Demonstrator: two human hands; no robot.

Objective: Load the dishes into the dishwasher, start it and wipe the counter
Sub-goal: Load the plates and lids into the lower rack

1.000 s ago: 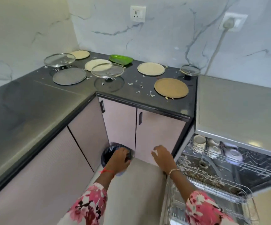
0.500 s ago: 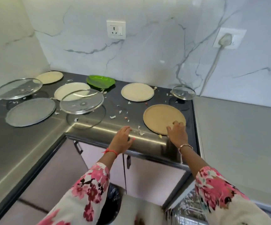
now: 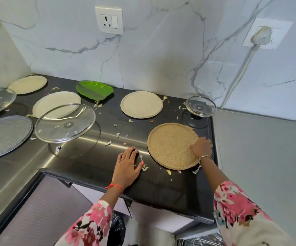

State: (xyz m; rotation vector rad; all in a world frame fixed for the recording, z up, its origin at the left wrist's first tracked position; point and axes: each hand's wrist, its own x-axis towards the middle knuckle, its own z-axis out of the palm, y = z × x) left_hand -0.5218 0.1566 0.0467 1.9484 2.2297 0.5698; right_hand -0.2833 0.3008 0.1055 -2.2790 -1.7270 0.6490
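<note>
Head view: the right hand (image 3: 201, 147) curls its fingers (image 3: 204, 140) on the right rim of the grainy brown plate (image 3: 170, 144), which lies flat near the tabletop's (image 3: 161, 185) front right corner. The left hand (image 3: 127, 164) lies flat, fingers straight, just left of it among food scraps (image 3: 144, 168). Bare tabletop stretches from there to the tilted glass lid (image 3: 64, 122).

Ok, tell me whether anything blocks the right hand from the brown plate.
Nothing visible does: the right hand grips the brown plate at its right rim. Food scraps lie on the counter around it, none between.
</note>
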